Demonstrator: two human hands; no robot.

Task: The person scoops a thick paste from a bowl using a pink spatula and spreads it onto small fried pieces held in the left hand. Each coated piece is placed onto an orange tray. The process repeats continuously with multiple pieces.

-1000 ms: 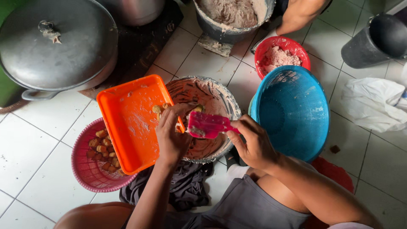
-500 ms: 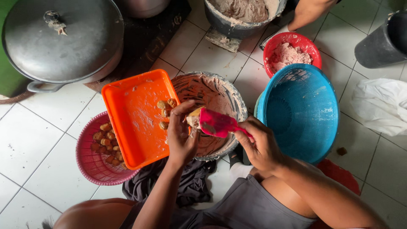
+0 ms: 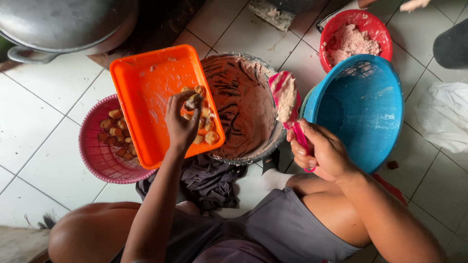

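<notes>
Browned filled tofu puff pinched in left hand grip, over orange plastic tray. Right hand closed round pink plastic spatula, paste-loaded, beside steel mixing bowl. Step looks like setting down; next needs a fresh puff. Earlier, hands met over bowl; now apart.

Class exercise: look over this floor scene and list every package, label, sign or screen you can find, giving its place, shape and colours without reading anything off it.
None in view: only bare baskets, bowls, an orange tray and a crumpled white plastic bag at the right edge, no label showing on it.
</notes>
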